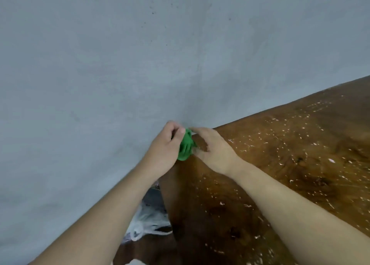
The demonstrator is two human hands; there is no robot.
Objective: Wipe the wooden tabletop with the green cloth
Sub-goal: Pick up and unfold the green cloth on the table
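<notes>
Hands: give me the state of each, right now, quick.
Left hand: closed on the bunched green cloth at the wooden tabletop's corner.
Right hand: fingers curled, touching the cloth; a firm grip cannot be told.

From my seat I see a grey-blue wall [120, 64] filling everything from nine round to two o'clock, marked with small dark specks. Down at six o'clock a crumpled white plastic bag [148, 222] lies low beside the wall's foot
</notes>
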